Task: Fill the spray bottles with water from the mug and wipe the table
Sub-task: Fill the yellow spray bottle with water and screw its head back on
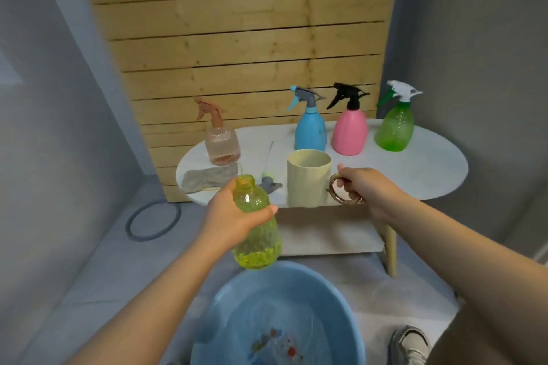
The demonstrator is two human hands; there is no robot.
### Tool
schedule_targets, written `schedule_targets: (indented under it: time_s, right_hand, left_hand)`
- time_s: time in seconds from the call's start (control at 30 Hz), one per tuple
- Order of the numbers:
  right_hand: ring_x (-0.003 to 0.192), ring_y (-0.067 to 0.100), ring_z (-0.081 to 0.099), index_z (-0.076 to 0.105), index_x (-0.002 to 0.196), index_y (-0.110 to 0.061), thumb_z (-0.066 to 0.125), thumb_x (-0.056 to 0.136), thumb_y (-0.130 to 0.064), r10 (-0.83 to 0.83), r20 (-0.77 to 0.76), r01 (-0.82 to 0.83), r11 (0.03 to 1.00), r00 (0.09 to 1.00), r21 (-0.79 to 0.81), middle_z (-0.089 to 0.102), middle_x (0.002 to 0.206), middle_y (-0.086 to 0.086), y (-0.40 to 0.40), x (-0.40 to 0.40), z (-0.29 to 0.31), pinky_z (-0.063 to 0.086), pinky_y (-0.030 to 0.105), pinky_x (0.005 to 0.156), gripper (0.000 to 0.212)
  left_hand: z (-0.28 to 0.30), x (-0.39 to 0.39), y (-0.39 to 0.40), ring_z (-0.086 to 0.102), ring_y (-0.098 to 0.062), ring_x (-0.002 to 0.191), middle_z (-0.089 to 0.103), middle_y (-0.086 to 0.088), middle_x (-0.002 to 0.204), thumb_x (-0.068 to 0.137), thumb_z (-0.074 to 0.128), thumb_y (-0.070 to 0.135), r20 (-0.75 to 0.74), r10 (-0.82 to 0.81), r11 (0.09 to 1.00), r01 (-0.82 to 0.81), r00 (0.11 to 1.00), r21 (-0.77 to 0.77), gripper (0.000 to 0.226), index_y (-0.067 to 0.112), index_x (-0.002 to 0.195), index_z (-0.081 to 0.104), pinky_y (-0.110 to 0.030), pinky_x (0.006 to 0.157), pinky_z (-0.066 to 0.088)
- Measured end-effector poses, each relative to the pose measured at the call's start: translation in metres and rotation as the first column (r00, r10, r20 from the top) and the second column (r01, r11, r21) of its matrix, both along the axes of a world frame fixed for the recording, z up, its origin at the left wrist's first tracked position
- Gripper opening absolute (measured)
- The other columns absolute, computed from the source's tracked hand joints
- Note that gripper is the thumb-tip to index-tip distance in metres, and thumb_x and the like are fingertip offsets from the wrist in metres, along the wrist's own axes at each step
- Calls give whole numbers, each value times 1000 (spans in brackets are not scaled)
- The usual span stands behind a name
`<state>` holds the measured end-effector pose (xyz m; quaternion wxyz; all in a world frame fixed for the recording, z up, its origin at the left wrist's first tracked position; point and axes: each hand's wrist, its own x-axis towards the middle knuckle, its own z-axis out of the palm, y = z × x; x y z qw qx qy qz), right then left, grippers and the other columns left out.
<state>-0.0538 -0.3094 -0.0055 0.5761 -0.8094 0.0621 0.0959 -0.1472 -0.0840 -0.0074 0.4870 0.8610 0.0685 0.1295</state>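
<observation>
My left hand [234,216] grips a yellow-green spray bottle [259,234] with its cap off, held upright in front of the table over a blue basin [213,320]. My right hand [360,187] curls its fingers through the gold ring handle of a cream mug [308,178] standing at the white table's [415,169] front edge. The bottle's grey spray head [271,185] with its tube lies on the table left of the mug. A grey cloth [204,176] lies at the table's left end.
Further back on the table stand a clear peach spray bottle [222,142], a blue one [310,127], a pink one [350,130] and a green one [396,124]. A wooden slat panel rises behind. The basin holds water. A shoe [410,345] is at the lower right.
</observation>
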Motion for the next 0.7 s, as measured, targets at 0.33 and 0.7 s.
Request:
schedule_targets:
  time_s: [0.33, 0.7]
  right_hand:
    - [82, 26, 47, 51, 86, -6, 29, 102, -32, -168, 58, 177, 958, 984, -226, 52, 90, 13, -6, 49, -26, 31, 28, 71, 37]
    - [111, 33, 45, 57, 94, -8, 49, 94, -33, -150, 203, 225, 875, 968, -428, 54, 106, 14, -8, 57, -38, 34, 34, 86, 26]
  left_hand:
    - [-7, 38, -15, 63, -3, 87, 67, 13, 91, 65, 85, 27, -36, -38, 999, 37, 999, -18, 45, 22, 101, 60, -17, 68, 44]
    - [-13, 50, -17, 63, -6, 89, 68, 12, 93, 64, 85, 27, -46, -50, 998, 48, 998, -40, 42, 23, 97, 59, -21, 70, 46]
